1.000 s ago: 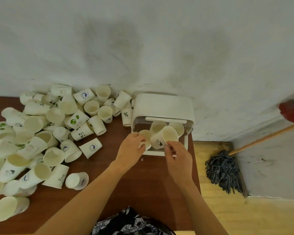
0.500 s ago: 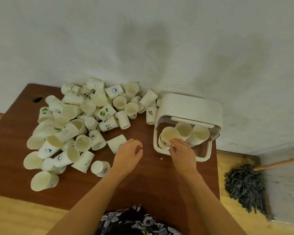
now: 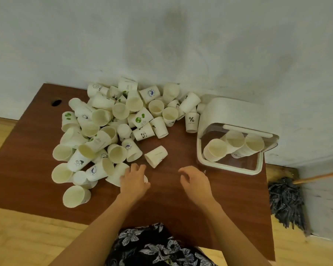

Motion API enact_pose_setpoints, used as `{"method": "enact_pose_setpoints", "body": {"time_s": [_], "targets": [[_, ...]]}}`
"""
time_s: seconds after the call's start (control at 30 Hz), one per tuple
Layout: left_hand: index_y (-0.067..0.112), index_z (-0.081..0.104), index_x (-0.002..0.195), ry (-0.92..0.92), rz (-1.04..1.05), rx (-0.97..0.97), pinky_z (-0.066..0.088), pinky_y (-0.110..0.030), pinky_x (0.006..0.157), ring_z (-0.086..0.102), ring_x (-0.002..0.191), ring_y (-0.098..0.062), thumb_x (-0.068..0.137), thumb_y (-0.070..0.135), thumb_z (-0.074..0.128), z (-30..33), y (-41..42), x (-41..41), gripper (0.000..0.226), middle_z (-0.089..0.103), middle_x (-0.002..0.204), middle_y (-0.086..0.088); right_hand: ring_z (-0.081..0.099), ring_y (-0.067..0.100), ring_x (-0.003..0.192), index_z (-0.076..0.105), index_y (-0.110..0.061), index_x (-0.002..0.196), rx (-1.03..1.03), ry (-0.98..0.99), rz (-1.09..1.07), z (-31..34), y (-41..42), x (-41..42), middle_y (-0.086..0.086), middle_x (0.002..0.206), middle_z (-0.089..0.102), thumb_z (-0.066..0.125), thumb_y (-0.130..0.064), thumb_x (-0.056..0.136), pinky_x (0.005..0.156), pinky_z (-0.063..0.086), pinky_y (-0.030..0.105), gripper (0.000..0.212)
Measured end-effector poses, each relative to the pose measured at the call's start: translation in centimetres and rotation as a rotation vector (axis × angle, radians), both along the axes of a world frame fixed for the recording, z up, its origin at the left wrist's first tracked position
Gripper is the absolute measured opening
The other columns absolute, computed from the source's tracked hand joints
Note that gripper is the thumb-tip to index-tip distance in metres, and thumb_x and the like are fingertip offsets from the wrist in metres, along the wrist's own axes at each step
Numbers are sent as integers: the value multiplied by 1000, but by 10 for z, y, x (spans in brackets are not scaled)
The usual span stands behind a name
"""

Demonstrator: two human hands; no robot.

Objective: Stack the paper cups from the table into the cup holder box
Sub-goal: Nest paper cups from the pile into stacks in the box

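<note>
Head view: three cup stacks (image 3: 217, 151) fill box (image 3: 229, 168).

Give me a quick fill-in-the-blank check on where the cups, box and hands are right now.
1. The cup holder box holds ____ stacks of cups.
2. The left hand rests on a cup lying on its ____.
3. The right hand holds ____.
4. The cup with a percent sign stands just ____ of the box.

Missing: three; side; nothing; left

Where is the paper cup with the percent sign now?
In the head view the percent-sign cup stands mouth-down on the table, just left of the cup holder box, at the pile's right edge.
</note>
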State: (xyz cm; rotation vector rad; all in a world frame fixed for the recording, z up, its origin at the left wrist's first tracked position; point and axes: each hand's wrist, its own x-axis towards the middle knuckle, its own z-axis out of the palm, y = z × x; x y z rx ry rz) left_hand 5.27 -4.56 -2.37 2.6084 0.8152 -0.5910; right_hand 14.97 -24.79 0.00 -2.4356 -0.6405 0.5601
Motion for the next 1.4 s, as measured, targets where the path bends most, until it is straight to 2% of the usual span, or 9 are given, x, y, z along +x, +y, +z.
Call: {"method": "enact_pose_setpoints", "body": {"time_s": [0.13, 0.33, 0.53, 0.67, 0.8, 1.13, 1.2, 1.3, 1.4], "targets": [[23, 40, 138, 70, -13, -106, 46, -41, 91, 50, 117, -28, 85, 40, 63, -19, 25, -6, 59, 47, 133, -5, 58, 2, 93, 66, -25, 116, -58, 61, -27, -6, 31, -21, -10, 114, 64, 55, -19, 96, 82, 47, 17, 23], [18, 52, 120, -63, 32, -307, 41, -31, 77, 55, 99, -22, 77, 35, 68, -20, 59, 2, 49, 58, 111, -3, 59, 6, 96, 66, -27, 115, -150, 113, -76, -22, 72, -28, -8, 115, 63, 54, -20, 95, 89, 50, 29, 25], [18, 50, 104, -178, 229, -575, 49, -34, 65, 58, 78, -17, 77, 33, 71, -4, 90, 3, 37, 59, 94, 0, 53, 23, 115, 51, -24, 134, -263, 26, -39, -39, 120, -20, -2, 139, 44, 51, -14, 92, 87, 51, 38, 43], [37, 34, 144, -196, 219, -813, 53, -35, 87, 53, 105, -15, 85, 28, 64, 1, 113, 4, 67, 49, 122, -1, 33, 31, 133, 38, -35, 143, -392, -4, 71, -51, 146, -11, 1, 159, 15, 51, -11, 90, 98, 45, 46, 59], [46, 24, 148, -97, 275, -1008, 47, -42, 100, 42, 124, -16, 91, 24, 59, 10, 131, 9, 70, 36, 132, 7, 14, 34, 143, 29, -38, 147, -492, 38, 134, -59, 166, 0, -2, 163, -3, 53, -15, 92, 107, 36, 52, 65], [36, 39, 138, 70, 211, -1221, 54, -25, 67, 62, 95, -14, 88, 18, 66, 2, 135, 28, 59, 57, 117, 0, 50, 31, 116, 36, -31, 142, -505, 20, -72, -59, 173, 3, -8, 159, 22, 49, -11, 93, 83, 50, 42, 54], [25, 51, 126, 19, 223, -1182, 55, -25, 63, 65, 93, -16, 88, 20, 67, -5, 133, 32, 42, 62, 111, -5, 55, 30, 111, 40, -30, 141, -490, -6, -139, -58, 166, 3, -8, 156, 28, 49, -10, 94, 82, 50, 40, 52], [13, 62, 99, -55, 250, -1080, 60, -38, 76, 67, 87, -15, 93, 22, 62, -14, 134, 36, 11, 67, 94, -4, 60, 28, 107, 50, -25, 137, -398, -7, -320, -55, 156, 2, -3, 145, 43, 44, -10, 96, 84, 49, 38, 44], [13, 64, 85, -121, 148, -899, 46, -31, 60, 52, 62, -11, 94, 28, 58, -16, 135, 39, 19, 56, 65, 1, 60, 30, 104, 54, -22, 131, -324, 59, -514, -52, 145, 0, 1, 136, 48, 45, -12, 95, 86, 48, 40, 38]]}}
